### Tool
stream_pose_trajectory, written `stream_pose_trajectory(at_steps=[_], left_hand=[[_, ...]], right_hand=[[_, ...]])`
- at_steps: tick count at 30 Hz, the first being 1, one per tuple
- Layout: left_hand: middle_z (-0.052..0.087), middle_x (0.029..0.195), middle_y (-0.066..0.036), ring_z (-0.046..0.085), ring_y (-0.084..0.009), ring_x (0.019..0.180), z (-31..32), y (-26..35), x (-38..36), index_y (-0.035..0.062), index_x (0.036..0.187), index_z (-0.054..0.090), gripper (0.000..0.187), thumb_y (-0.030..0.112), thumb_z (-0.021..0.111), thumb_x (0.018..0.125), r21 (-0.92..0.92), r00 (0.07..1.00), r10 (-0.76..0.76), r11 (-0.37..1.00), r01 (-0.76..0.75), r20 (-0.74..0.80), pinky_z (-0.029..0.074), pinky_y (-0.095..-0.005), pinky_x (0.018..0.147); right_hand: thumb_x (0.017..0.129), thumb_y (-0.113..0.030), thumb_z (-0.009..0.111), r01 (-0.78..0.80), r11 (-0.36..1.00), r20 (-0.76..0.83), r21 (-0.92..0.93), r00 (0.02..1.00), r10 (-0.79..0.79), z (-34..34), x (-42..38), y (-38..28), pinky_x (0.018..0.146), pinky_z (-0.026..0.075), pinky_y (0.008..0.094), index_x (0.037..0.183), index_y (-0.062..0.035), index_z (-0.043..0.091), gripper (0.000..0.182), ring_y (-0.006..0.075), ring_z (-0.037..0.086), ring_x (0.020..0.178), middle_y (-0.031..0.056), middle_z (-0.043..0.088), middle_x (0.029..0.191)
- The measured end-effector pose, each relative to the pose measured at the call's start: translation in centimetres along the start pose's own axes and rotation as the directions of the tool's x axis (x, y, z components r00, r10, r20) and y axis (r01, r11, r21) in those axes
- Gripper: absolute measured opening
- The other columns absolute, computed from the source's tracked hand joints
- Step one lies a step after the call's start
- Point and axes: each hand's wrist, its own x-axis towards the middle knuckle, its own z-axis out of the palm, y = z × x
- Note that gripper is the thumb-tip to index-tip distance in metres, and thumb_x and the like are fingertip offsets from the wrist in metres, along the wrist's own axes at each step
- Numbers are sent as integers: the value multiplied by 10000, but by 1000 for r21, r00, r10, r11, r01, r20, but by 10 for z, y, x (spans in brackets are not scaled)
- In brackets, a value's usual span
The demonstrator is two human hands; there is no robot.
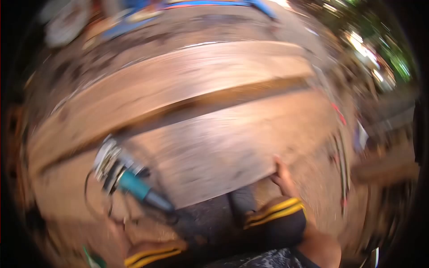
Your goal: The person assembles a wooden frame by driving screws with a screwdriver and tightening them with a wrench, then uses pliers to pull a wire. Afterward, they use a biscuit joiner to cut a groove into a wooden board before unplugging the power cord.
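The whole view is smeared by motion. A teal-bodied power tool with a silver metal head, seemingly an angle grinder, lies on the near left part of a broad pale wooden plank, its dark handle end pointing toward the person and a thin dark cord looping off its left side. Behind this plank lies a second long wooden board, with a dark gap between the two.

The right hand is at the near edge of the broad plank, fingers pressed against the wood; the blur hides whether they curl around the edge or lie flat. The grinder sits well to the left of this hand, apart from it.

The left hand shows only as a blur just below the grinder's cord; whether it is open or closed cannot be told. Both forearms wear black sleeves with yellow stripes
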Motion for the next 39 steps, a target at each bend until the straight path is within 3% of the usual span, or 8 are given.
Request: stream_pose_trajectory(at_steps=[16, 21, 23, 26, 27, 28, 35, 39], left_hand=[[430, 1545, -164, 472, -365, 1359, -15, -14, 31, 63, 1529, 385, 878, 679, 526, 921, 38, 971, -181, 981, 189, -153, 373, -525, 1131], [446, 1534, -178, 485, -369, 1348, -43, -2, 25, 41, 1516, 405, 880, 676, 531, 921, 56, 982, -27, 998, 38, -189, 378, -518, 1128], [488, 1476, -207, 515, -376, 1310, -40, 10, -1, 0, 1475, 434, 845, 622, 574, 920, 355, 867, 330, 914, -196, -373, 399, -503, 1108], [615, 1303, -292, 604, -398, 1196, 15, 38, -22, -121, 1350, 523, 746, 460, 703, 917, 996, 159, 983, 92, 4, -91, 460, -458, 1049], [632, 1267, -286, 615, -389, 1165, 0, 54, -7, -111, 1330, 543, 640, 345, 731, 921, 993, 137, 990, -18, -119, 35, 475, -458, 1027], [603, 1308, -275, 603, -373, 1171, 88, 79, -42, -98, 1307, 561, 532, 272, 697, 950, 967, 377, 919, 192, -167, -117, 463, -434, 1052], [583, 1298, -235, 560, -402, 1213, 199, 173, 40, -13, 1307, 557, 538, 273, 733, 888, 905, 384, 858, -189, -382, 342, 448, -443, 1045], [585, 1345, -279, 565, -390, 1268, 215, 198, 97, -65, 1382, 503, 768, 486, 709, 889, 991, 681, 730, 39, -127, 58, 448, -424, 1067]], right_hand=[[885, -306, 782, 30, 898, 9, 439, 999, -37, -7, 21, 22, 1102, 441, 508, 1411, 3, 464, 688, 332, 580, 1239, 174, 586, 1356], [786, -440, 843, 89, 981, -320, -171, 937, -141, -5, -9, 5, 1113, 392, 517, 1459, 85, 367, 977, 363, 454, 1360, 259, 472, 1449], [810, -377, 816, 104, 565, -494, -818, 376, -784, -16, 20, 49, 1099, 359, 541, 1408, 68, 446, 833, 424, 406, 1352, 269, 460, 1432], [799, -344, 814, 395, 187, -61, -899, 311, -949, 48, -28, -32, 1057, 346, 552, 1351, 33, 507, 736, 460, 395, 1294, 252, 461, 1404], [798, -320, 809, 489, 26, 148, -872, 314, -938, 66, -23, -46, 1027, 363, 547, 1341, 23, 509, 709, 452, 427, 1243, 243, 483, 1370], [797, -296, 805, 602, -136, 375, -787, 291, -880, 88, -15, -58, 998, 381, 543, 1331, 13, 512, 683, 445, 458, 1192, 233, 504, 1336], [795, -274, 794, 802, -548, 882, -240, -56, -469, 305, 69, -109, 1011, 395, 542, 1333, 16, 521, 670, 447, 485, 1198, 221, 519, 1363], [775, -393, 797, 774, -629, 979, -73, -63, -192, 416, 91, -89, 1092, 351, 534, 1395, 6, 476, 804, 418, 437, 1306, 208, 472, 1438]])
